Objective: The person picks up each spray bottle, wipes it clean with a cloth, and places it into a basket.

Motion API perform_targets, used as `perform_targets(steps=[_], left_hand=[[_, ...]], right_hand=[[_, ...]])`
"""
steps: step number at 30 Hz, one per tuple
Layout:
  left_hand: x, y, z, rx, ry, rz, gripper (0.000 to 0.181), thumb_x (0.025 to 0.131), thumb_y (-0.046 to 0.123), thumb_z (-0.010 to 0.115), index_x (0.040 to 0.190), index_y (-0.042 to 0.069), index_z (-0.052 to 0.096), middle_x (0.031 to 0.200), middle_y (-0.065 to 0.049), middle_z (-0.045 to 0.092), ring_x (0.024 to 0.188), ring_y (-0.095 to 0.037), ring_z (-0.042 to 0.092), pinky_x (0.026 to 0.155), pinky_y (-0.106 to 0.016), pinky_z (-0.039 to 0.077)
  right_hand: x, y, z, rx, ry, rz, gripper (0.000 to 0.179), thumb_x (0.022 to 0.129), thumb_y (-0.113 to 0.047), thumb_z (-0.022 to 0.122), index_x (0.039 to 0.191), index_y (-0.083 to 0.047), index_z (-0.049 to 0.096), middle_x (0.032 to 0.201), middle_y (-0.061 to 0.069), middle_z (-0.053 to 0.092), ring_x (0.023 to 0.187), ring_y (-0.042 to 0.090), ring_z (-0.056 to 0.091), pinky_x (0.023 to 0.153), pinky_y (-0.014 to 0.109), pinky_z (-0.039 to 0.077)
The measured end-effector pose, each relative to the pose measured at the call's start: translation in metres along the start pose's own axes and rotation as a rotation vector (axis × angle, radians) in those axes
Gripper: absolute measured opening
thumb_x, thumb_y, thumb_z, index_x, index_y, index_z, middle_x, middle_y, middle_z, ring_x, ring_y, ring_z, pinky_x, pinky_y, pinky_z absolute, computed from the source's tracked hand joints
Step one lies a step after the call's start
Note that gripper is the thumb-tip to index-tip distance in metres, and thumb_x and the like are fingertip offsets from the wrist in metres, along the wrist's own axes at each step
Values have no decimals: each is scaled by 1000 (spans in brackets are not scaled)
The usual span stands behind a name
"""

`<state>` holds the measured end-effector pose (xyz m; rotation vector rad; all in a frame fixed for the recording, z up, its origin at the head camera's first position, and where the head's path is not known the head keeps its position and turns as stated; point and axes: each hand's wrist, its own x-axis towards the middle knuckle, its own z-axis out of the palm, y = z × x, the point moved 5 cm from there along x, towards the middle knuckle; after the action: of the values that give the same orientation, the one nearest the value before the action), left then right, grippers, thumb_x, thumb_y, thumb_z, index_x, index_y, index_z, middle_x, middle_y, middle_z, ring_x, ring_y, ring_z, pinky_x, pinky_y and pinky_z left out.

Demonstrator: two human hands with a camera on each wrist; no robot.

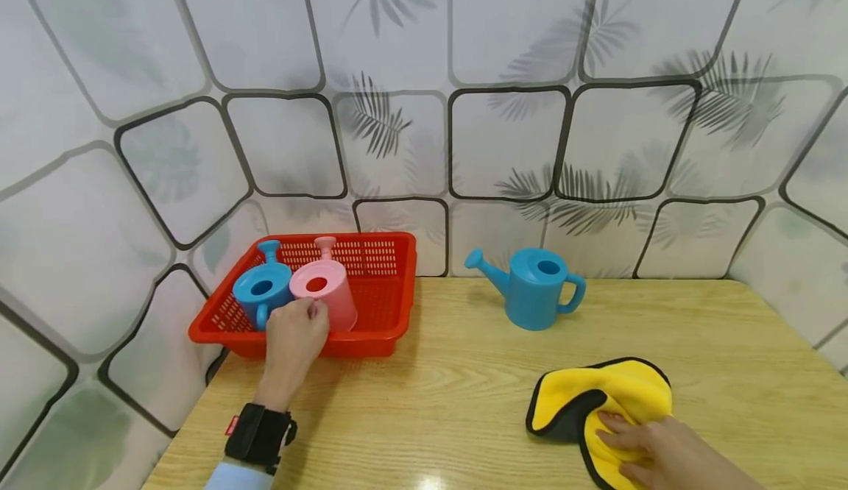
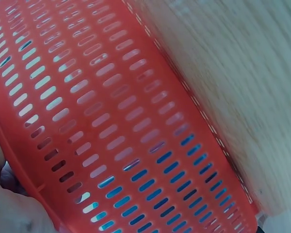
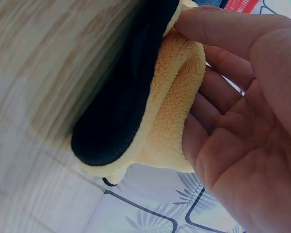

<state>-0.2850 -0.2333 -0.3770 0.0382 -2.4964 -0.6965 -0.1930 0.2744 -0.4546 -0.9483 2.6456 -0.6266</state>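
A red slotted plastic basket (image 1: 380, 345) holds a blue watering can (image 1: 247, 284) and a pink watering can (image 1: 339, 295) side by side, spouts toward the wall. At the basket's front rim, my left hand (image 1: 296, 335) has its fingers curled at the near side of the pink can, hiding its handle. In the left wrist view, the left hand (image 2: 14, 206) is partly visible beside the rim. My right hand (image 1: 652, 446) grips a crumpled yellow-and-dark-grey cloth (image 1: 636, 383) on the table. Thumb and fingers lie on either side of the cloth (image 3: 165, 116) in the right wrist view.
Another blue watering can (image 1: 533, 299) stands upright on the wooden table (image 1: 437, 394), spout to the left, handle to the right. Close behind the table and basket is a wall (image 1: 397, 144) with a stone-and-leaf pattern.
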Motion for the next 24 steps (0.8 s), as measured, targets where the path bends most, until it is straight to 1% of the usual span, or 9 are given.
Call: perform_targets(steps=[6, 11, 13, 15, 16, 18, 20, 22, 24], left_hand=[[0, 2, 1, -6, -5, -10, 34, 96, 11, 59, 63, 6, 51, 54, -6, 46, 49, -19, 42, 53, -27, 37], [1, 6, -2, -19, -3, 3, 34, 96, 12, 60, 64, 6, 53, 54, -6, 48, 48, -18, 43, 52, -26, 38], [1, 8, -5, -21, 16, 6, 34, 96, 12, 61, 64, 6, 52, 54, -7, 48, 49, -19, 43, 52, -26, 37], [-1, 15, -8, -15, 78, 41, 30, 94, 13, 64, 67, 6, 53, 58, -8, 50, 53, -20, 45, 54, -28, 39], [-4, 21, -8, -22, 116, 73, 27, 94, 14, 66, 70, 6, 55, 62, -8, 53, 57, -20, 48, 57, -29, 40], [-13, 41, -5, -62, 182, 179, 21, 91, 15, 71, 77, 7, 57, 70, -8, 57, 65, -20, 52, 60, -31, 45], [-23, 72, 3, -134, 199, 326, 16, 90, 16, 74, 86, 8, 61, 81, -6, 61, 72, -19, 55, 64, -30, 48], [-31, 109, 15, -245, 136, 489, 12, 90, 14, 73, 92, 8, 64, 90, -6, 64, 76, -17, 60, 66, -28, 53], [-35, 144, 32, -310, 19, 621, 13, 92, 14, 71, 102, 8, 66, 102, -6, 66, 77, -15, 63, 68, -23, 55]], right_hand=[[-4, 2, 0, -23, 16, 4, 45, 86, -26, 80, 128, -13, 72, 131, 21, 67, 121, 2, 61, 76, 20, 58], [-5, -1, -2, -57, 49, -58, 44, 85, -22, 81, 127, -11, 72, 129, 21, 68, 114, 5, 67, 71, 20, 57], [-4, -3, -2, -79, 64, -80, 44, 84, -20, 81, 126, -11, 72, 129, 20, 69, 110, 8, 70, 68, 20, 56], [-4, -5, -2, -100, 86, -99, 43, 83, -19, 82, 125, -10, 73, 128, 20, 70, 107, 12, 73, 67, 20, 56], [-3, -6, -2, -99, 86, -91, 43, 83, -19, 82, 125, -11, 73, 128, 19, 70, 108, 12, 72, 67, 20, 56], [-2, -7, -2, -89, 86, -77, 43, 83, -19, 82, 124, -12, 74, 128, 19, 70, 110, 11, 71, 68, 20, 57], [-2, -8, -2, -69, 82, -59, 43, 83, -18, 82, 124, -11, 74, 128, 20, 70, 111, 11, 71, 69, 20, 57], [-2, -8, -2, -54, 67, -36, 43, 83, -17, 82, 124, -10, 74, 127, 21, 69, 109, 11, 72, 68, 20, 57], [-1, -9, -3, -51, 53, -13, 43, 83, -18, 82, 125, -10, 73, 127, 21, 69, 105, 16, 74, 69, 21, 57]])
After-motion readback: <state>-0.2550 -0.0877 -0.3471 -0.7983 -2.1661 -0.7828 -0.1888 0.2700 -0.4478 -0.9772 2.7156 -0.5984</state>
